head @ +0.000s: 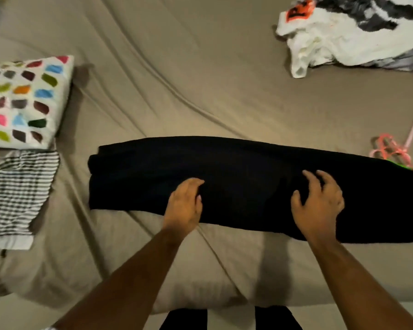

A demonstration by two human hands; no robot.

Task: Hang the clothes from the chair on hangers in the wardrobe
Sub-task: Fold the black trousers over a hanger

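Looks like a bedroom at home: bed (200, 79) with wrinkled beige sheet, colourful spotted pillow (26, 101), striped cloth (19, 194), heaped clothes (343, 44) and pink hangers (391, 148) lying on top.

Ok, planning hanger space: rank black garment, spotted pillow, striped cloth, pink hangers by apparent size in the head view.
1. black garment
2-3. spotted pillow and striped cloth: alike, both cropped by the frame edge
4. pink hangers
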